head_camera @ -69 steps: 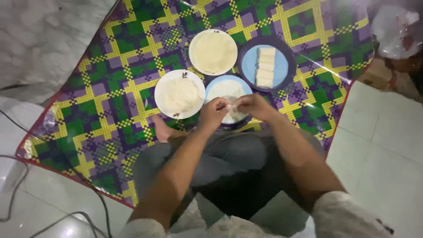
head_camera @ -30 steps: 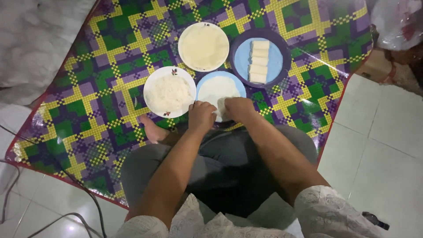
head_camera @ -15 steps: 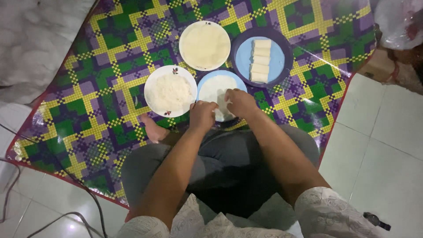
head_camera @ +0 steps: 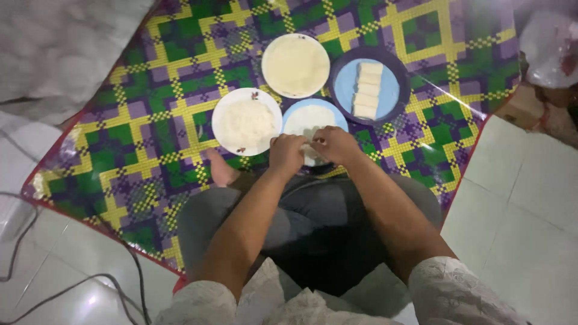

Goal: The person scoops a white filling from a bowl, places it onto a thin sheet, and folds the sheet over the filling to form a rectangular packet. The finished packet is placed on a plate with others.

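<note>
I sit cross-legged on a checked mat (head_camera: 150, 126). My left hand (head_camera: 286, 153) and my right hand (head_camera: 335, 144) meet over a light blue plate (head_camera: 313, 117), both closed on a pale thin wrapper (head_camera: 310, 150) that they fold. Left of it stands a white plate of shredded white filling (head_camera: 245, 123). Further back sits a white plate with a stack of pale round wrappers (head_camera: 295, 65). A dark-rimmed blue plate (head_camera: 394, 87) at the back right holds several pale rolled pieces (head_camera: 367, 90) in a row.
White floor tiles (head_camera: 518, 204) lie to the right of the mat. A grey cloth (head_camera: 54, 48) lies at the top left. Cables (head_camera: 72, 283) run over the floor at the bottom left. A plastic bag (head_camera: 551, 48) sits at the top right. My bare foot (head_camera: 220, 171) rests beside the filling plate.
My hands have stayed over the light blue plate, working the wrapper with small finger moves. The view has shifted slightly.
</note>
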